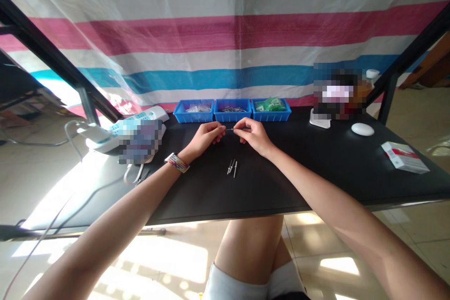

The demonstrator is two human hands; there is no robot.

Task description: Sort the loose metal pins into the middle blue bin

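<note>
My left hand (206, 138) and my right hand (253, 135) meet over the black table (316, 168), just in front of the blue trays. Both pinch the ends of a thin metal pin (230, 129) held level between them. My left wrist wears a patterned band (176, 162). A few similar small metal pins (232, 167) lie on the table below my hands.
Three blue trays (233, 116) of small parts stand side by side at the back edge. A white power strip (135, 124) with cables lies at left. A white round object (362, 129) and a red-and-white box (404, 156) sit at right. Striped tarp hangs behind.
</note>
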